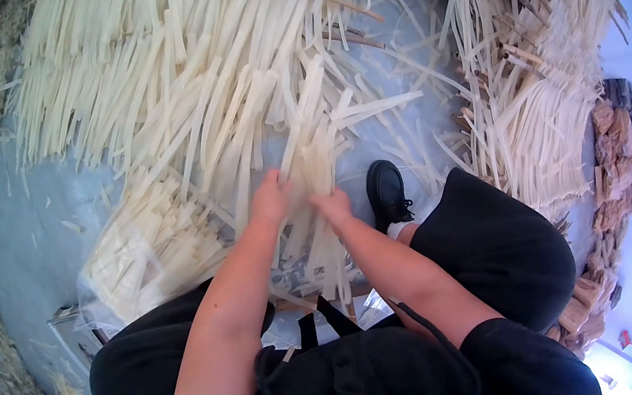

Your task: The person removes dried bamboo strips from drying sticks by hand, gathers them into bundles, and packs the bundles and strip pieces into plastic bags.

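A loose bunch of long, flat, cream-coloured strips runs between my hands, its ends trailing down between my legs. My left hand is closed against the left side of the bunch. On the other side my right hand grips the strips with its fingers curled around them. Parts of the fingers of both hands are hidden among the strips. A wide layer of similar strips spreads over the floor beyond my hands.
A thick bundle of strips lies at the left, partly in a clear plastic bag. More strips with brown sticks are piled at the right. Stacked brown pieces line the right wall. My black shoe stands beside the bunch.
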`<action>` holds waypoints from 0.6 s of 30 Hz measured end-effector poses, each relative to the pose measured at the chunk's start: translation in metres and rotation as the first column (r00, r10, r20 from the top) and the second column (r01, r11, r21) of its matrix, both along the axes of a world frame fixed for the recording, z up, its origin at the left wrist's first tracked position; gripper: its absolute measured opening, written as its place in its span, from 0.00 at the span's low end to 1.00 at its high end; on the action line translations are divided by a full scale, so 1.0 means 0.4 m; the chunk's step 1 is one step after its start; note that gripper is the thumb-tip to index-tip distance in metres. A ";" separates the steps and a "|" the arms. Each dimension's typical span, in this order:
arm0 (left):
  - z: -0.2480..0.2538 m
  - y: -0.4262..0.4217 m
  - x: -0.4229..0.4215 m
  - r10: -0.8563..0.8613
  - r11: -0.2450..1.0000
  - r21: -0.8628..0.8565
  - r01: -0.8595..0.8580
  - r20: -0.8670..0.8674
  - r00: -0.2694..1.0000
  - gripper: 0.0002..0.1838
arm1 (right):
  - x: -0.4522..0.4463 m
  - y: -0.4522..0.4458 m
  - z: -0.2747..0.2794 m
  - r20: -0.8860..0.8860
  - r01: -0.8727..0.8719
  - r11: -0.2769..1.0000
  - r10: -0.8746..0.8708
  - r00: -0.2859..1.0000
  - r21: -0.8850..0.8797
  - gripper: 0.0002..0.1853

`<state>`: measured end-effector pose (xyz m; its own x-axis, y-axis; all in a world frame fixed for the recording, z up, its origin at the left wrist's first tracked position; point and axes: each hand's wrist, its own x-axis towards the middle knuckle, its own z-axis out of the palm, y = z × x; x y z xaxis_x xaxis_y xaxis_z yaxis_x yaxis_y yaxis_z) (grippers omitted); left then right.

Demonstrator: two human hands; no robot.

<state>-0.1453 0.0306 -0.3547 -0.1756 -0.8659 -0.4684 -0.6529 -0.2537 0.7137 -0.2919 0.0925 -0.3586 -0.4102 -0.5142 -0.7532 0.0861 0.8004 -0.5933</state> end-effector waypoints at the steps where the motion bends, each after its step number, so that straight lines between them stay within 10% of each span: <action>1: 0.004 0.013 0.003 0.030 1.000 0.003 -0.030 0.001 1.000 0.16 | -0.013 0.011 -0.006 -0.041 -0.029 1.000 0.029 0.999 0.005 0.23; 12: -0.052 -0.005 0.050 0.114 0.989 0.103 -0.106 -0.067 0.991 0.20 | -0.112 -0.160 0.191 -0.320 0.102 0.739 -0.407 0.856 -0.666 0.21; 15: -0.051 -0.025 0.056 0.106 0.984 0.150 -0.093 -0.084 0.991 0.19 | -0.071 -0.258 0.400 -0.293 -0.044 0.599 -0.326 0.899 -0.800 0.19; 17: -0.068 -0.036 0.070 0.083 0.977 0.203 -0.066 -0.074 0.994 0.19 | -0.069 -0.283 0.470 -0.514 -0.622 0.644 0.385 0.767 -0.445 0.19; 18: -0.076 -0.047 0.084 0.075 0.984 0.177 -0.035 -0.226 0.971 0.22 | -0.061 -0.286 0.465 -0.519 -0.624 0.645 0.384 0.764 -0.441 0.19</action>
